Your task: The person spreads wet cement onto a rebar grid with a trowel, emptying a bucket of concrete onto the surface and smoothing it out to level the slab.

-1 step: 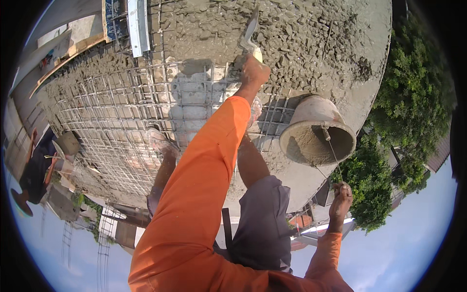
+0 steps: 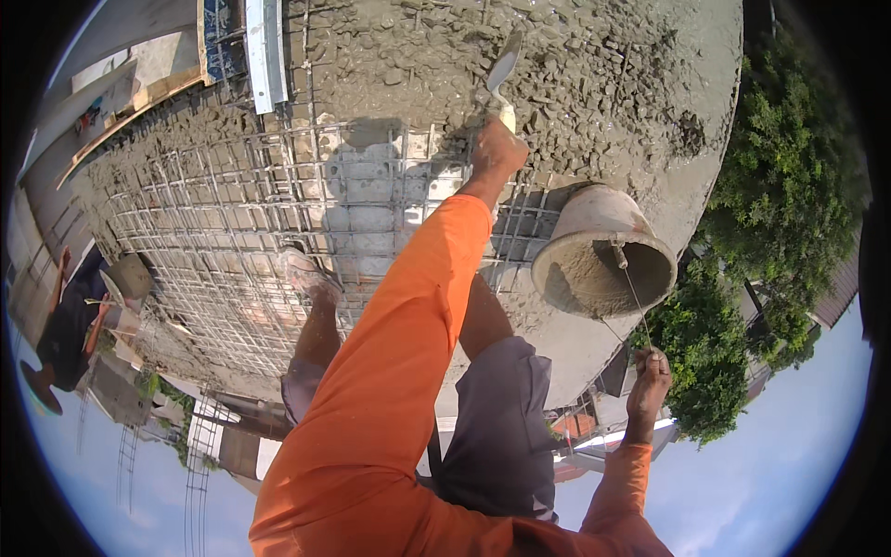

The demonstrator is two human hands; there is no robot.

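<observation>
My left hand (image 2: 499,148) is closed around the pale handle of a trowel (image 2: 506,65). The trowel's metal blade points away from me, over wet, stony concrete (image 2: 575,84). My right hand (image 2: 650,371) grips the thin wire handle (image 2: 637,297) of a bucket (image 2: 608,209) coated in cement. This bucket lies tipped with its mouth toward me, and grey mix clings to its inside. My left foot (image 2: 311,272) stands on the rebar grid (image 2: 213,209); my left arm hides my other foot.
Light metal channel (image 2: 266,56) and blue-and-wood formwork (image 2: 218,42) border the far left. Another person (image 2: 79,311) in dark clothes and a hat is at the left, beside a second bucket (image 2: 130,276). Trees (image 2: 789,186) rise beyond the slab's right edge.
My left hand has shifted a little right and nearer with the trowel, and its blade has tilted further right. The right hand and the bucket have barely moved.
</observation>
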